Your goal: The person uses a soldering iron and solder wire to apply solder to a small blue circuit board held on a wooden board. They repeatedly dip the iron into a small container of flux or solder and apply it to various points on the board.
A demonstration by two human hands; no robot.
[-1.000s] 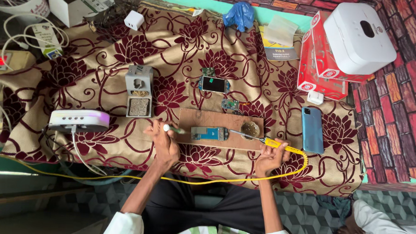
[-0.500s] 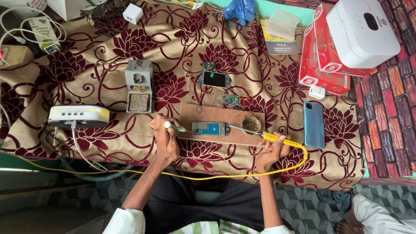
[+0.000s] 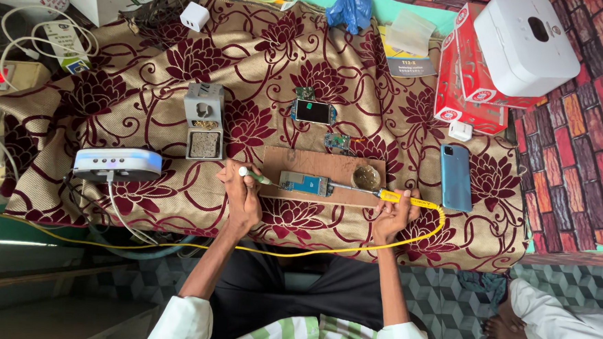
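Lying flat on a brown wooden board (image 3: 322, 169) at the bench's near edge: one blue circuit board (image 3: 305, 183). Right hand (image 3: 392, 219), grip closed around a yellow-handled soldering iron (image 3: 400, 197), tip at the circuit board's right end beside a round tin (image 3: 366, 178). Left hand (image 3: 240, 194), grip pinching a slim green-white tool (image 3: 254, 176) aimed at its left end. Since the earlier frames both hands hold as before; only the view has shifted slightly. Around: blue phone (image 3: 456, 176) right, grey iron stand (image 3: 204, 121) left, white box with cable (image 3: 117, 163), floral cloth (image 3: 148, 86).
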